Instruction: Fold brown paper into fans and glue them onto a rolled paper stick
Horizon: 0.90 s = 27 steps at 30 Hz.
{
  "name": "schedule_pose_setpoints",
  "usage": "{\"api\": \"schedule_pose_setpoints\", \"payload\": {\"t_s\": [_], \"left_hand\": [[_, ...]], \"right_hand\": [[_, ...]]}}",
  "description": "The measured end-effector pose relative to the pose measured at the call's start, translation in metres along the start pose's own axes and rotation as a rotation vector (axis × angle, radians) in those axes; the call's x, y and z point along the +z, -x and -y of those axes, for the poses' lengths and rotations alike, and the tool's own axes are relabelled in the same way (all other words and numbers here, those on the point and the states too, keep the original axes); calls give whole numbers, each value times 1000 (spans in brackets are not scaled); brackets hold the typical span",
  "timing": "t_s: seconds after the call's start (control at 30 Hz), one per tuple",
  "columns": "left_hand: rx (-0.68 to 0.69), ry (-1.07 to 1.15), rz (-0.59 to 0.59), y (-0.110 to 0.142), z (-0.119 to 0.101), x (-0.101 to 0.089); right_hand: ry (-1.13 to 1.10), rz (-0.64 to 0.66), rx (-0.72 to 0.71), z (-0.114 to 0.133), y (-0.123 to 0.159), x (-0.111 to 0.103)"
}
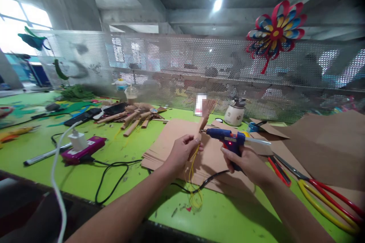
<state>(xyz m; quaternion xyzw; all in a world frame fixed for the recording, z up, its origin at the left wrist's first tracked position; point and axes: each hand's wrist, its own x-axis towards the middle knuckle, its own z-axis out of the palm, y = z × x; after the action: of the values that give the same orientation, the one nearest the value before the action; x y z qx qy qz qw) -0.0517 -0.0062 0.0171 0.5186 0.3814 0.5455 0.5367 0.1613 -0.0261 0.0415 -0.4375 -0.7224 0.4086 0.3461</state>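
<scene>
Upright in my left hand (185, 150) is a rolled brown paper piece (203, 124) with a fringed, fanned top. My left fingers are closed round its lower end, and yellow string (194, 176) hangs from them in loose loops. A blue hot glue gun (225, 136) is gripped in my right hand (246, 163); its red light is on and a clear glue stick (261, 141) sticks out of the back. The gun's nozzle points left, at or very near the paper roll; I cannot tell whether it touches. Beneath both hands lies a stack of brown paper sheets (171, 136).
Large scissors (316, 186) and a red cutter (281, 172) lie at right beside brown paper (336, 148). A jar-like bottle (234, 112) stands behind. At left are several finished paper rolls (132, 123), a purple power strip (84, 151) and black cable (114, 165) on the green table (119, 182).
</scene>
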Motion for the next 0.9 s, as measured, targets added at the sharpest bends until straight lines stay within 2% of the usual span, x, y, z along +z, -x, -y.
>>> {"api": "schedule_pose_setpoints", "payload": {"t_s": [0.33,0.9], "left_hand": [[19,-32,-15,-2,0,-1],[2,-28,-12,0,-4,2]], "right_hand": [[-19,-9,-13,-9,-2,0],[-8,-13,-13,-5,1,0]]}}
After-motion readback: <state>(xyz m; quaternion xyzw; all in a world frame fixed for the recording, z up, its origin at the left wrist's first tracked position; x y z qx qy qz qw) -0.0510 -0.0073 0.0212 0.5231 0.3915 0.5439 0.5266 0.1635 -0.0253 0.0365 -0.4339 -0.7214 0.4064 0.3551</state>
